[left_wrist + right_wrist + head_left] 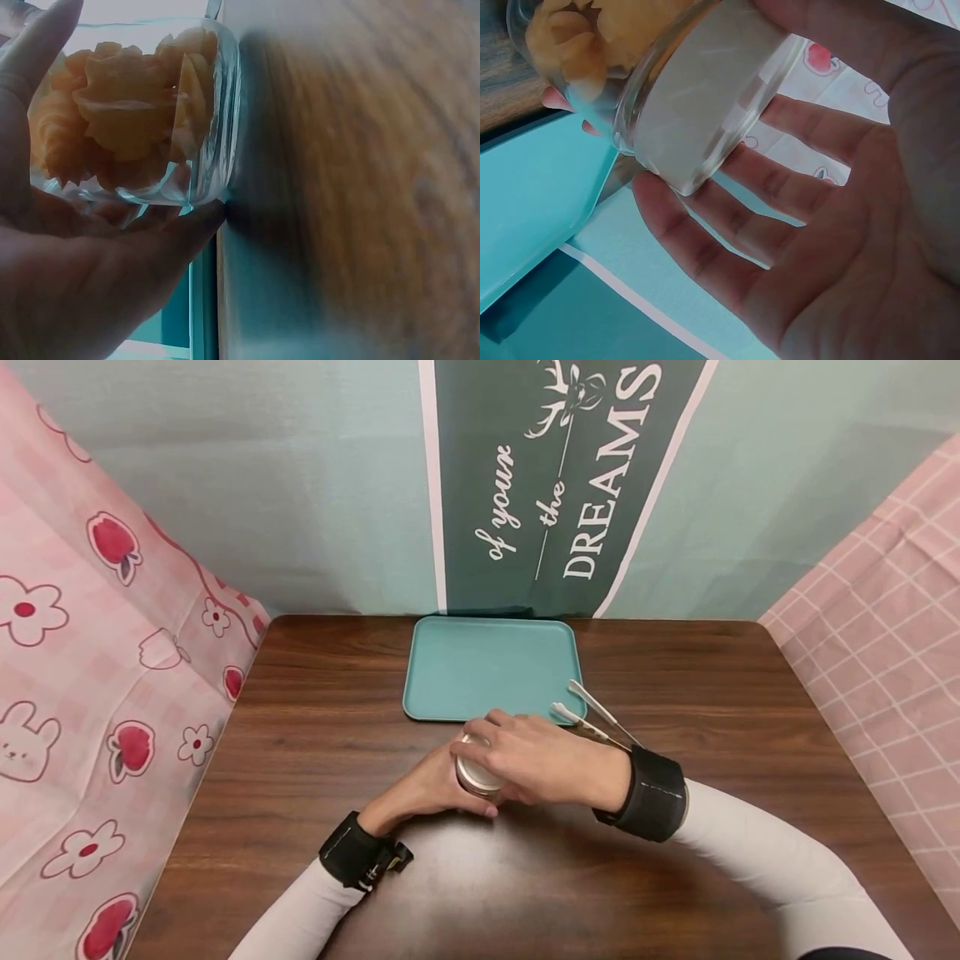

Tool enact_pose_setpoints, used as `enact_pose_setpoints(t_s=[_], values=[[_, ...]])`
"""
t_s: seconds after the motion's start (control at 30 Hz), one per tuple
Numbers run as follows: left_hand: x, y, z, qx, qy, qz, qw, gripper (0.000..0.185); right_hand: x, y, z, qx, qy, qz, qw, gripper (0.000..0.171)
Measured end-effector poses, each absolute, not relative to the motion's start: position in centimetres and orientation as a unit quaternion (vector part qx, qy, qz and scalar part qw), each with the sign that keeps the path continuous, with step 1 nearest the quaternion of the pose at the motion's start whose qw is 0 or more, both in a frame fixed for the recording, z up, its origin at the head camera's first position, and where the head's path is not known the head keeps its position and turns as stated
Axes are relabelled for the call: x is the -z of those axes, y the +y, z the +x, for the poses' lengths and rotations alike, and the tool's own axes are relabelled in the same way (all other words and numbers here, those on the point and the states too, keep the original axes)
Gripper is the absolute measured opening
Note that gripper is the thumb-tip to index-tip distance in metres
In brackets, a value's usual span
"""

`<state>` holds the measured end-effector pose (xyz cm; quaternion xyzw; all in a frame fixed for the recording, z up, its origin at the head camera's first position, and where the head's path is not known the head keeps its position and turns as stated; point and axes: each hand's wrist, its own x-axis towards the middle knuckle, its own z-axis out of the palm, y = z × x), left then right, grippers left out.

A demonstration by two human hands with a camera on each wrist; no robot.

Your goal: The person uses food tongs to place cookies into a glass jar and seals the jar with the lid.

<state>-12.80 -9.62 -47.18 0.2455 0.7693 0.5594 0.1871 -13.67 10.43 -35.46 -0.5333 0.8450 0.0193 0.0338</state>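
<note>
A small glass jar with a silvery lid stands on the wooden table, just in front of a teal tray. It holds orange-yellow twisted pieces. My left hand grips the glass body from the left, with the thumb and fingers wrapped round the jar. My right hand reaches over from the right and covers the lid. In the right wrist view its fingers and thumb close round the lid's rim, and the palm stands off it.
Metal tongs lie beside the tray's right front corner, partly behind my right wrist. Nothing lies in the tray. Pink patterned cloths hang on both sides, and a green banner hangs on the back wall.
</note>
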Motion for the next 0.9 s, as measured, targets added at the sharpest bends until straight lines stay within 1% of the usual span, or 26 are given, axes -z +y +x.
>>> enact_pose_setpoints(t_s=[0.43, 0.57, 0.67, 0.77, 0.9], values=[[47.4, -10.3, -13.0, -0.536, 0.784, 0.248, 0.19, 0.12, 35.9, 10.6, -13.8, -0.011, 0.843, -0.536, 0.037, 0.081], [47.3, -10.9, -12.9, -0.529, 0.791, 0.237, 0.197, 0.123, 36.2, 10.9, -14.0, 0.005, 0.84, -0.541, 0.032, 0.086], [46.9, -11.8, -12.6, -0.523, 0.797, 0.23, 0.194, 0.119, 36.3, 11.5, -14.1, 0.029, 0.842, -0.537, 0.033, 0.093], [46.7, -12.9, -12.3, -0.527, 0.796, 0.235, 0.182, 0.109, 36.3, 12.5, -14.0, 0.045, 0.849, -0.526, 0.031, 0.099], [46.6, -14.5, -11.8, -0.521, 0.808, 0.228, 0.153, 0.094, 36.4, 14.6, -13.6, 0.052, 0.858, -0.511, 0.017, 0.099]])
